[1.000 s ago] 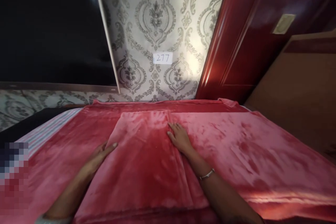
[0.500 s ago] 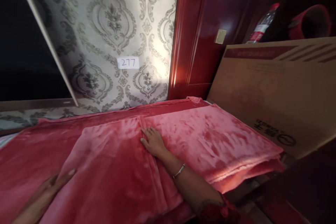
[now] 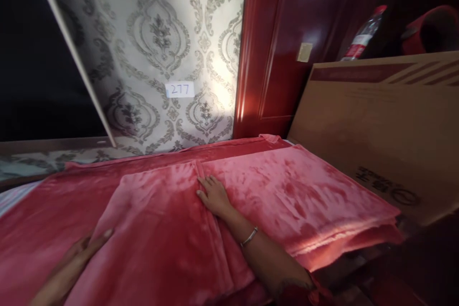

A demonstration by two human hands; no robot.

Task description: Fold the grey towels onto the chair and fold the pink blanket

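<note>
A red plush blanket (image 3: 161,229) lies folded in layers across a surface, with a raised fold line running down its middle. My right hand (image 3: 215,196) rests on top of it beside that fold line, fingers stretched out and slightly spread. At the left edge of the upper layer is my left hand (image 3: 84,253). Its thumb lies over the blanket and the other fingers pass behind the edge, partly hidden, so the edge sits between them.
A large cardboard box (image 3: 376,124) stands at the right, with a red-capped plastic bottle (image 3: 362,38) and a red ring-shaped object (image 3: 426,31) behind its top. A dark screen (image 3: 46,67) is at the left. Patterned wallpaper (image 3: 158,33) bears a paper label (image 3: 180,89) reading 277.
The camera view has shifted a little, so everything sits slightly further right and lower. Both hands keep the same places on the blanket.
</note>
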